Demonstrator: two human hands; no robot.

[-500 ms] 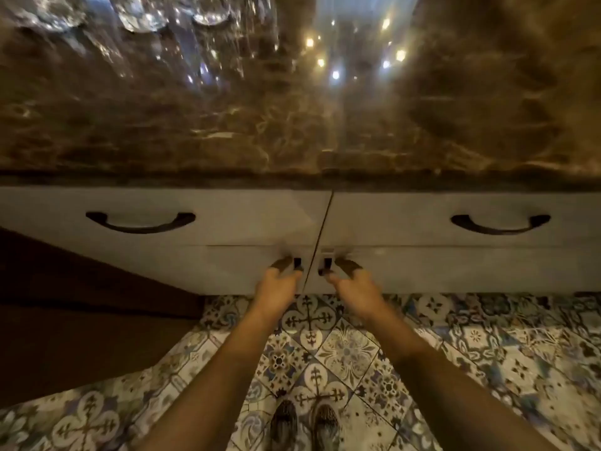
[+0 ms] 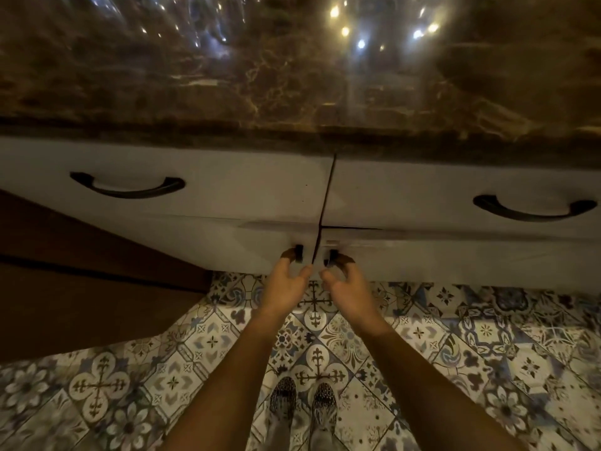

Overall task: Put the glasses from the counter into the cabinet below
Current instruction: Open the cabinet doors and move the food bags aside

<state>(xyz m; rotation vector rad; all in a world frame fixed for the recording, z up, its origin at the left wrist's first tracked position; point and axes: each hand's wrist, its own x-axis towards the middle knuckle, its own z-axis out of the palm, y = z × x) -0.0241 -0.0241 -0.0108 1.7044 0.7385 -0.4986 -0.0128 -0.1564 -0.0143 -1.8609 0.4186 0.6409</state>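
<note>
- Below the worktop, we are hooking both hands onto the small dark knobs of the two cabinet doors, one on each side of the centre seam.
- Our left hand is curling its fingers over the left knob; our right hand is doing the same on the right knob. Each grip is pinching its knob, with the thumbs tucked in toward the seam.
- Compared with half a second ago, the hands are sitting lower and nearer to us, and a thin dark gap is opening between the right door and the drawer front above it. We judge that the doors are starting to swing out, the right one a touch ahead of the left door.
- The view is also dropping: the glasses at the back left of the worktop showed as rounded shapes before, and now we are seeing only blurred glints there. We cannot tell how many there are or how they stand.
- For the task this means we are only at the opening step. No glass is in hand, and the cabinet inside is hidden from us.
- Our feet are standing close to the doors on the tiled floor, so we judge we may need to step back for the doors to clear.
- The two drawers with long handles above the doors are shut.
</note>
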